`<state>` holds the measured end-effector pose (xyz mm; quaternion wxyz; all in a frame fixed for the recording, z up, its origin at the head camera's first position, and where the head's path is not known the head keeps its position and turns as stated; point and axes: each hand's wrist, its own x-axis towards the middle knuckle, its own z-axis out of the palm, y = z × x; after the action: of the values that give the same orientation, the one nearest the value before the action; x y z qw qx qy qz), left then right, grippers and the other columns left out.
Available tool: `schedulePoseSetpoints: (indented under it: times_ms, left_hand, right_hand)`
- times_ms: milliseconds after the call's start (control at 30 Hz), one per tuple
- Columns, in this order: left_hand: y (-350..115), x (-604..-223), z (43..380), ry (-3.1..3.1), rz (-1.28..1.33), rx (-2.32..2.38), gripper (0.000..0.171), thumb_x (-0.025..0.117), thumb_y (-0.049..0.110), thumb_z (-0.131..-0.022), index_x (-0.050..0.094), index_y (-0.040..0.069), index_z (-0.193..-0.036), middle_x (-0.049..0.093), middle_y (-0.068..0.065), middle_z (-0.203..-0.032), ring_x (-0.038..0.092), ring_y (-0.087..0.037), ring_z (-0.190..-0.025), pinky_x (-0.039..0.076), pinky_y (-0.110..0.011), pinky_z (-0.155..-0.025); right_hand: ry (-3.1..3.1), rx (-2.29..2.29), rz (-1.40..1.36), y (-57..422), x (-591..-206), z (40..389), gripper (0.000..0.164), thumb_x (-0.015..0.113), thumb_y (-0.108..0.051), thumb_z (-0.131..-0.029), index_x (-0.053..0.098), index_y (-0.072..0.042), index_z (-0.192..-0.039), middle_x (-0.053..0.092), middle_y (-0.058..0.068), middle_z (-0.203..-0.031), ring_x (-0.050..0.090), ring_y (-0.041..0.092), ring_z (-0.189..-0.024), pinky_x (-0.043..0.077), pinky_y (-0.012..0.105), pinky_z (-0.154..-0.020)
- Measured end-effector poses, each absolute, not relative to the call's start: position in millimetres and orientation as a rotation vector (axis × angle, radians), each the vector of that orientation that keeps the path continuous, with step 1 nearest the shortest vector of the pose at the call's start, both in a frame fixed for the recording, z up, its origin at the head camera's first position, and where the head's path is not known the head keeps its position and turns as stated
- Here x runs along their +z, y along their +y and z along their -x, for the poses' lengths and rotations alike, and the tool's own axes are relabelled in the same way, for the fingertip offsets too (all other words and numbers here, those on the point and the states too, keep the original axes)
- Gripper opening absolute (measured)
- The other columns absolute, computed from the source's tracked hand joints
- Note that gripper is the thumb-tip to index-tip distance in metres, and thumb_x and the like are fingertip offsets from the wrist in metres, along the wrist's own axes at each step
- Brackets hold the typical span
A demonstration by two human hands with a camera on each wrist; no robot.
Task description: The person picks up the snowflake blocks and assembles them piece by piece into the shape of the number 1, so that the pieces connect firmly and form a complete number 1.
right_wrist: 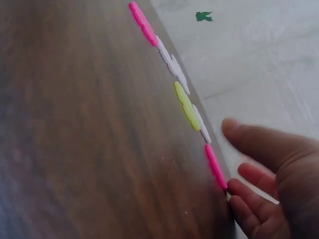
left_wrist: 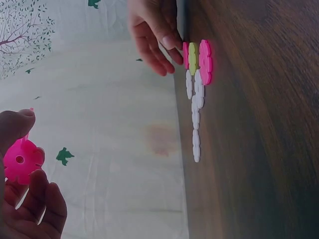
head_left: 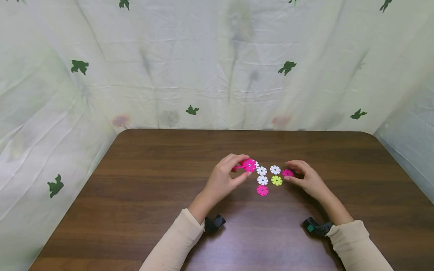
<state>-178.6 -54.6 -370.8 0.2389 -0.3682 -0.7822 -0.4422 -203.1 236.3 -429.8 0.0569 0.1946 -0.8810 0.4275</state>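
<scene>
In the head view my left hand (head_left: pixel 222 178) is raised over the table, pinching bright pink notched flower discs (head_left: pixel 249 165) joined at an angle. The left wrist view shows one pink disc (left_wrist: pixel 23 160) face-on between thumb and fingers. My right hand (head_left: pixel 310 180) curves loosely around a flat pink disc (head_left: pixel 288 172), thumb and fingers spread apart. Left of it lie a yellow disc (head_left: pixel 276 180) and a white disc (head_left: pixel 275 169). Between the hands, more white discs (head_left: pixel 262 180) and a pink disc (head_left: pixel 262 190) form a column; the held piece partly hides another white one.
The brown wooden table (head_left: pixel 135 210) ends at a pale curtain (head_left: pixel 210 67) with green leaf shapes behind it. A dark wrist device (head_left: pixel 214 224) sits at the left wrist, and another (head_left: pixel 317 227) at the right.
</scene>
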Motion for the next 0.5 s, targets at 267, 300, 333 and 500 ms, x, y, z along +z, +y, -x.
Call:
schedulePoseSetpoints:
  times_ms: [267,300,333,500]
  left_hand:
    - [-54.9,-371.1,178.0,-2.142,1.012,-1.211,0.037,0.073,0.007,-0.074,0.059,0.002,-0.108,0.058,-0.003,-0.092,0.052,-0.009,-0.082,0.044,-0.014,-0.069]
    - [-54.8,-371.1,178.0,-2.141,1.013,-1.213,0.037,0.073,0.007,-0.074,0.059,0.002,-0.108,0.058,-0.003,-0.092,0.052,-0.009,-0.082,0.044,-0.014,-0.069]
    - [-54.8,-371.2,178.0,-2.139,1.014,-1.215,0.037,0.073,0.007,-0.074,0.059,0.002,-0.108,0.058,-0.003,-0.092,0.052,-0.009,-0.082,0.044,-0.014,-0.069]
    - [-54.5,-371.2,178.3,-2.128,1.016,-1.223,0.037,0.073,0.006,-0.074,0.059,0.002,-0.108,0.058,-0.003,-0.091,0.052,-0.009,-0.081,0.044,-0.014,-0.069]
  right_hand:
    - [-2.711,1.138,-0.614,238.8,-436.3,206.5,0.031,0.068,-0.005,-0.079,0.06,0.007,-0.106,0.049,0.02,-0.115,0.048,0.032,-0.102,0.04,0.035,-0.084]
    - [-2.716,1.136,-0.608,238.8,-436.0,206.3,0.03,0.068,-0.005,-0.079,0.06,0.007,-0.105,0.048,0.021,-0.115,0.048,0.033,-0.102,0.04,0.039,-0.085]
    - [-2.721,1.131,-0.597,238.5,-435.5,206.0,0.028,0.068,-0.005,-0.079,0.06,0.007,-0.103,0.048,0.021,-0.115,0.049,0.034,-0.101,0.041,0.043,-0.084]
    - [-2.768,1.172,-0.504,237.6,-432.1,204.0,0.027,0.069,-0.009,-0.079,0.057,0.002,-0.1,0.052,0.015,-0.099,0.051,0.027,-0.085,0.044,0.038,-0.072]
